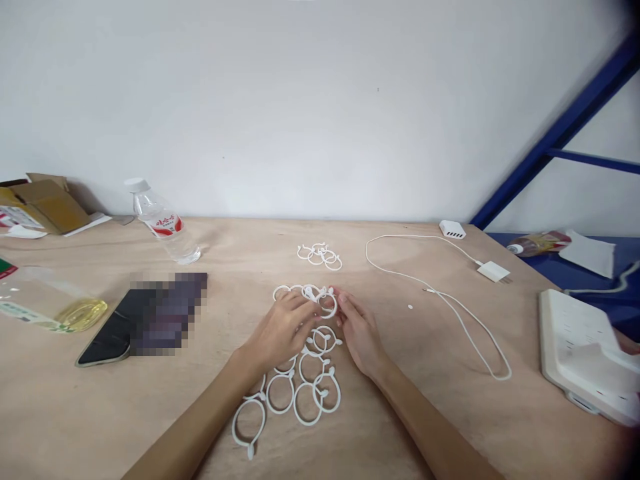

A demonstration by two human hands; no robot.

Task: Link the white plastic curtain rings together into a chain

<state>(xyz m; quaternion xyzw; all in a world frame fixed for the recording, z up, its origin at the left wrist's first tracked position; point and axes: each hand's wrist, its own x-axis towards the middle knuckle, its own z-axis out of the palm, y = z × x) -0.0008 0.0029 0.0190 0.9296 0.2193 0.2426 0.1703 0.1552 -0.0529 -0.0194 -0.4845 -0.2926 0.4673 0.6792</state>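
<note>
Both my hands meet over a spread of white plastic rings on a wooden table (400,413). My left hand (285,327) and my right hand (357,330) pinch one white ring (327,305) between their fingertips. Several more white rings (295,393) lie flat below my hands, between my forearms. A few rings (295,291) lie just beyond my left fingers. A small separate cluster of rings (319,254) sits farther back on the table.
A water bottle (163,223) lies at the back left, with a dark phone (113,330) and a clear bottle of yellow liquid (55,308) nearer. A cardboard box (43,203) is far left. A white cable (450,300) with charger (493,271) and a white device (585,353) lie right.
</note>
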